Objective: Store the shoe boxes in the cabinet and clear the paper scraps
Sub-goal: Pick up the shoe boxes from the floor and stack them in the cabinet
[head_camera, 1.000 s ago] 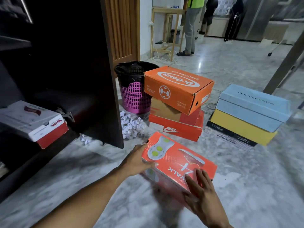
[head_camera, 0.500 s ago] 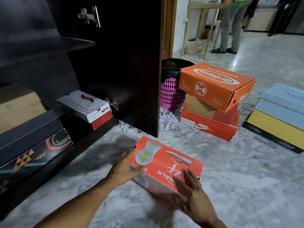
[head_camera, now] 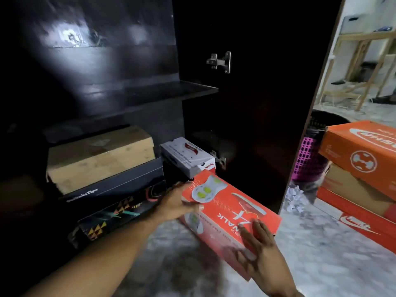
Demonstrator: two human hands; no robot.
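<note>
Red cardboard sits between my hands: the red shoe box (head_camera: 231, 209) is tilted at the mouth of the cabinet (head_camera: 128, 97), its far corner just beside the white box (head_camera: 186, 159) on the bottom shelf; it looks lifted off the floor (head_camera: 321, 264), judging by the shadow beneath. My left hand (head_camera: 177, 202) grips the leading end, thumb hooked at the lid edge, to steer it inward; my right hand (head_camera: 259, 251) lies flat against the near side, fingers straight and spread, to push rather than clutch. I angle the box because the open door (head_camera: 257, 103) stands close on the right and a stack of tan box (head_camera: 98, 159), black box (head_camera: 120, 183) and patterned box (head_camera: 111, 213) fills the left; the free spot seems to be on or by the white box. The paper scraps (head_camera: 296, 200) lie beyond the door by the pink basket (head_camera: 308, 159), mostly screened; the orange box (head_camera: 364, 151) pile is cut off at the frame edge; the cabinet's depths are too dark and blurred to read, and my left fingertips are hidden behind the box.
</note>
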